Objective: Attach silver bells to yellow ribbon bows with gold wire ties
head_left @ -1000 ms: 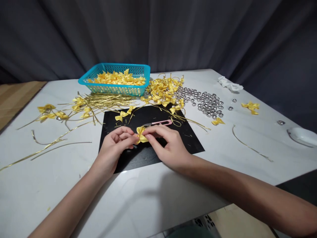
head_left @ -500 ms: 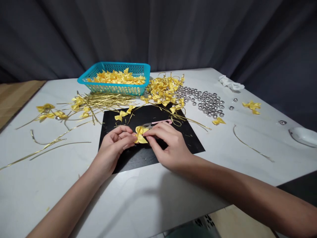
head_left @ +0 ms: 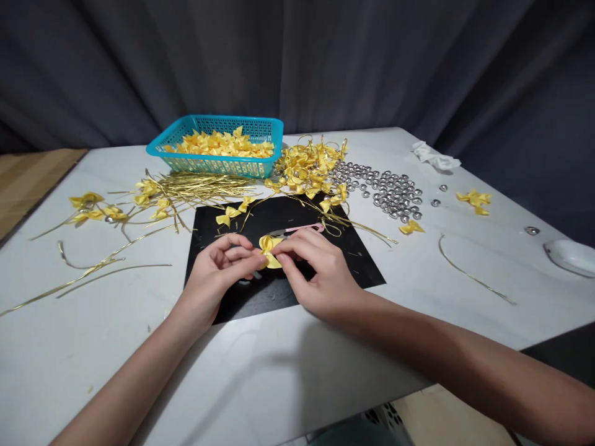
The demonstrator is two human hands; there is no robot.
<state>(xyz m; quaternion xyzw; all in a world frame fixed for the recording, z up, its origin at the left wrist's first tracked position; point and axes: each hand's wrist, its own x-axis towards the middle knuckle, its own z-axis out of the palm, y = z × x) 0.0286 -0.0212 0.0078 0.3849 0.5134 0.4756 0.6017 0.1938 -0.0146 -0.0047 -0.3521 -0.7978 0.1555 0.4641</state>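
A yellow ribbon bow is held above the black mat, between my two hands. The thumb and fingers of my left hand pinch its left side. On the other side, my right hand grips the bow's right part between thumb and forefinger. Just behind the bow lies a small pink-handled tool on the mat, its front end partly covered by my right hand. Further back on the mat are loose yellow bows.
A turquoise basket of yellow bows stands at the back. Gold cords lie before it. Beside it are piled corded bows and silver beads. A white dish and crumpled tissue are at right.
My left hand has shifted slightly right, its fingertips closer to my right hand's. The bow has turned a little and more of its left side is covered.
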